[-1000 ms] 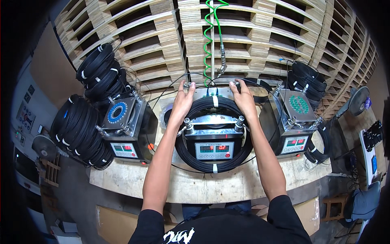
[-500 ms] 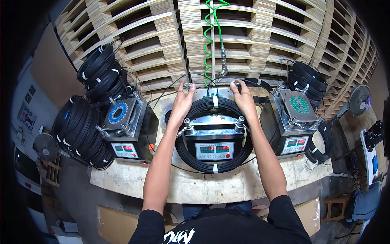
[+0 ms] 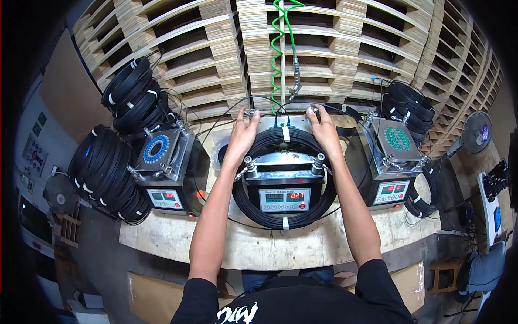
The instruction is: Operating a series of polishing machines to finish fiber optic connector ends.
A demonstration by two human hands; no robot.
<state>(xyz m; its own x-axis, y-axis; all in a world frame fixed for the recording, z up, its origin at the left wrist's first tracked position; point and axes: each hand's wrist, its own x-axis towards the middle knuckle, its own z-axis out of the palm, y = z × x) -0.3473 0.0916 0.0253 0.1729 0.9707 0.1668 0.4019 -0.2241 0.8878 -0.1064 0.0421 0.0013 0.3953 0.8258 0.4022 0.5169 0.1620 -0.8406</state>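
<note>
In the middle, a black-and-silver fibre polishing machine [image 3: 284, 183] carries a coil of black cable [image 3: 286, 222] tied with white bands. The coil hangs around its lit front panel. My left hand [image 3: 244, 135] reaches to the far left corner, thumb and fingers closed around a metal clamp knob [image 3: 249, 113]. At the far right corner my right hand [image 3: 324, 129] grips the matching knob [image 3: 315, 111]. Between my hands are green connector holders [image 3: 279, 127] with thin cables rising from them. Two metal clamp posts [image 3: 319, 161] stand at the near corners.
A similar machine with a blue connector ring [image 3: 157, 149] stands left, another with green connectors [image 3: 397, 139] right. Stacked black cable coils [image 3: 105, 173] lie at left, more [image 3: 410, 110] at right. A green air hose [image 3: 275, 59] hangs before wooden pallets [image 3: 189, 48]. All machines rest on a wooden bench [image 3: 259, 254].
My hands stay at the two far knobs with hardly any movement. The red digits on the machine displays differ. The air hose's metal end has swung slightly.
</note>
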